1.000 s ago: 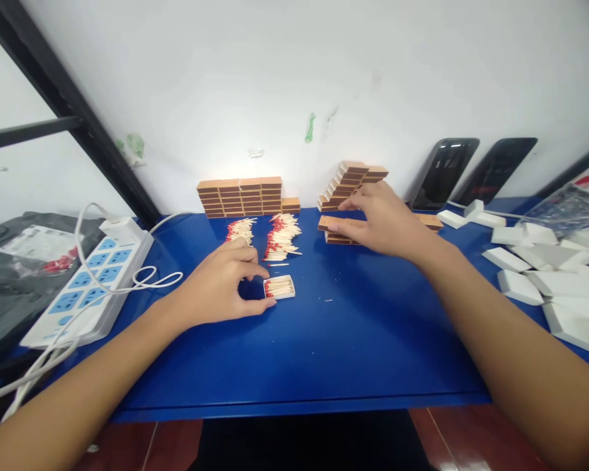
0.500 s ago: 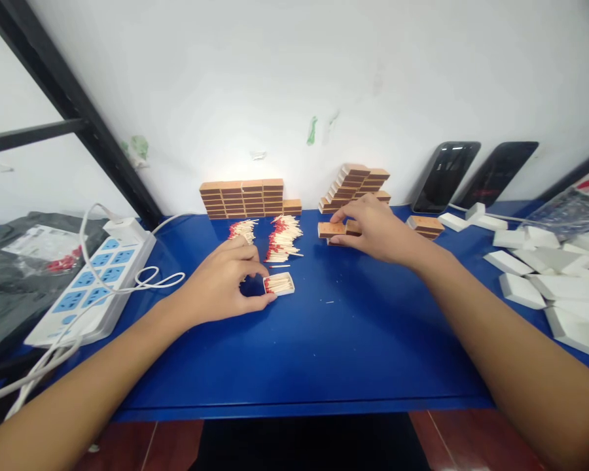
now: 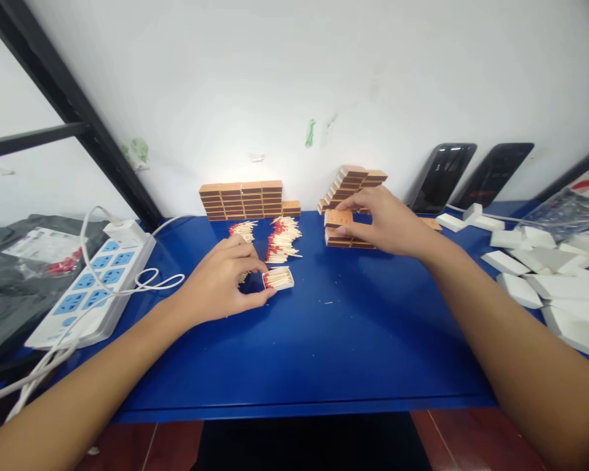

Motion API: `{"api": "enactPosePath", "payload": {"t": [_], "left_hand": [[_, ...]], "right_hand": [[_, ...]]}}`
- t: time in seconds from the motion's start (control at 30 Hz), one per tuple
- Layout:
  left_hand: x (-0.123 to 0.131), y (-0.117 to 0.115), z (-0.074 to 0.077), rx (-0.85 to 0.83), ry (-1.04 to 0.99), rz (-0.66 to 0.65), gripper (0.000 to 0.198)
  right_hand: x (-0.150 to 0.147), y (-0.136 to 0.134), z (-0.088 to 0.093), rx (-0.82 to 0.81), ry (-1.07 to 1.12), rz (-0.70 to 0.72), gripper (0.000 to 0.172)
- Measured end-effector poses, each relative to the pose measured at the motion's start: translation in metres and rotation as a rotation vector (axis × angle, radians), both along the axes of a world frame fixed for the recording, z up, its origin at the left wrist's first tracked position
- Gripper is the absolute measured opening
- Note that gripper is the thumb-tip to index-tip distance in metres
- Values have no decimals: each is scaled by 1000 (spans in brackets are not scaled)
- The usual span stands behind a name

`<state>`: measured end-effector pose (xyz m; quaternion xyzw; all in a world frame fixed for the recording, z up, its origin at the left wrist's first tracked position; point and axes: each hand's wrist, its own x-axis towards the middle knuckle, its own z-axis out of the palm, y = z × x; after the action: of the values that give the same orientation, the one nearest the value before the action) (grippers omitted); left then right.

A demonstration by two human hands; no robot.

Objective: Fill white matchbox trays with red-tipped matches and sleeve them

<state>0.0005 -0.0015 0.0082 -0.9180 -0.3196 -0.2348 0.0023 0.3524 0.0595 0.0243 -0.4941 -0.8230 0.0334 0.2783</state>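
Observation:
My left hand pinches the left end of a small white matchbox tray, which lies on the blue table with red-tipped matches in it. Further right, my right hand grips an orange-topped matchbox sleeve between thumb and fingers. That sleeve is just above other sleeves lying on the table; whether it touches them I cannot tell. Beyond my left hand are two heaps of loose matches, a larger heap and a smaller heap.
Against the wall stand a neat stack of matchboxes and a stepped stack. Two phones lean at the back right. White trays are piled on the right. A power strip with white cables lies at left.
My right hand has lifted a sleeve up off the front group, slightly rightward. The left hand keeps its grip on the tray, barely moving.

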Motion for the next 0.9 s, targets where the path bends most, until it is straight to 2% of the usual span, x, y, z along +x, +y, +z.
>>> {"api": "enactPosePath", "payload": {"t": [0.1,0.3,0.43,0.6,0.7,0.8,0.9], "left_hand": [[-1,0,-1,-9,9,4,27],[-3,1,-4,-10,12,-1,28],[-4,1,-5,-33,22,-10,27],[-3,2,-4,-31,25,-11,27],[-3,1,-4,-36,24,-8,27],[-3,0,-5,-36,22,-6,28],[-3,0,-5,-31,25,-10,28]], "right_hand": [[11,-4,12,-10,25,-62,48],[37,-12,32,-130,44,-290,54],[30,-11,27,-214,19,-222,56],[24,-10,22,-232,-13,-139,54],[41,-10,30,-187,-3,-196,55],[68,-11,40,-139,-44,-344,53],[96,-10,45,-211,-124,-456,50]]}}
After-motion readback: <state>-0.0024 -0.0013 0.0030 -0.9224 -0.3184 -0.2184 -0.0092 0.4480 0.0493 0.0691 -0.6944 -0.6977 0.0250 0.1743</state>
